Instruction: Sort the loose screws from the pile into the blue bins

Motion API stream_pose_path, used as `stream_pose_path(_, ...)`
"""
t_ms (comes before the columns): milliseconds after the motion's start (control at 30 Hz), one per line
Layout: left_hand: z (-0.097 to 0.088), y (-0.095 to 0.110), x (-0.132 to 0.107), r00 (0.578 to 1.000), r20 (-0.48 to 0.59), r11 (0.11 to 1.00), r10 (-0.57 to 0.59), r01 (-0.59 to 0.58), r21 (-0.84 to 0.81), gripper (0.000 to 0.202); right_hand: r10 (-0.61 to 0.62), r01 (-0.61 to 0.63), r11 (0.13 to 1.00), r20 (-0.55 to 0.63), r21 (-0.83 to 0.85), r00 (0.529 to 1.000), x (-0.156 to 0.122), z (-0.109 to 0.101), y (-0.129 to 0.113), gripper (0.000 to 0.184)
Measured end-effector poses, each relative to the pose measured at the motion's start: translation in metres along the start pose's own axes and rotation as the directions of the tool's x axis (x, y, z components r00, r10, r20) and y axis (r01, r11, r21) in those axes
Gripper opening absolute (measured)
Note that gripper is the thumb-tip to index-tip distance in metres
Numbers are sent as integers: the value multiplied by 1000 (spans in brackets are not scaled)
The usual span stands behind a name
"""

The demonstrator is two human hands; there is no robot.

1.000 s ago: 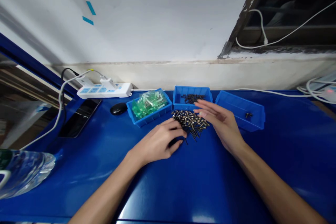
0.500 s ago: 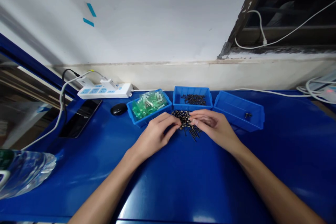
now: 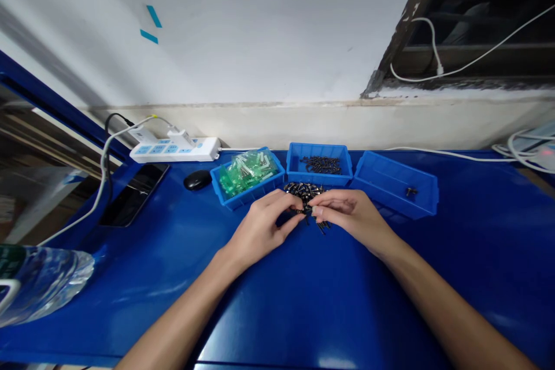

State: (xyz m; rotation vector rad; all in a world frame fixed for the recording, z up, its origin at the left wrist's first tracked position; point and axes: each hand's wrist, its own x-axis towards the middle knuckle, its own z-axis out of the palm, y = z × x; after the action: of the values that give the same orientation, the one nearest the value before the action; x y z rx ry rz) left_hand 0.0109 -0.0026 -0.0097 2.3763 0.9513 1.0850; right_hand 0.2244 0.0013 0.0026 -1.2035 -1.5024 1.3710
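A pile of dark screws (image 3: 299,188) lies on the blue tabletop, and both hands are at its near side. My left hand (image 3: 273,219) pinches a screw between thumb and forefinger, partly covered by the fingertips. Close beside it, the thumb and fingers of my right hand (image 3: 347,209) are pressed together over the screws; what they hold is too small to make out. Behind the pile, the middle blue bin (image 3: 319,178) contains many dark screws (image 3: 321,165). The right blue bin (image 3: 385,176) has a few small dark pieces (image 3: 411,191) in it.
At left, another blue bin (image 3: 249,195) is filled with green-tinted plastic bags (image 3: 247,170) of hardware. A black mouse (image 3: 197,180), a phone (image 3: 134,196), a white power strip (image 3: 176,150) and a large water bottle (image 3: 43,283) stand farther left. White cable runs along the wall.
My right hand has moved slightly left and its fingertips have come together nearer my left hand. My left fingertips have shifted slightly right. The view has shifted a little.
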Motion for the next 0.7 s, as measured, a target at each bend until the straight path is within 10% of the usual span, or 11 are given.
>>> stream_pose_path(267, 12, 0, -4, 951, 302, 972, 65, -129, 195, 23, -164, 206, 974, -322, 98, 932, 5, -9, 13, 44)
stream_pose_path(700, 13, -4, -6, 964, 265, 965, 26, -93, 243, 17, -188, 235, 964, -310, 123, 932, 7, -7, 24, 35)
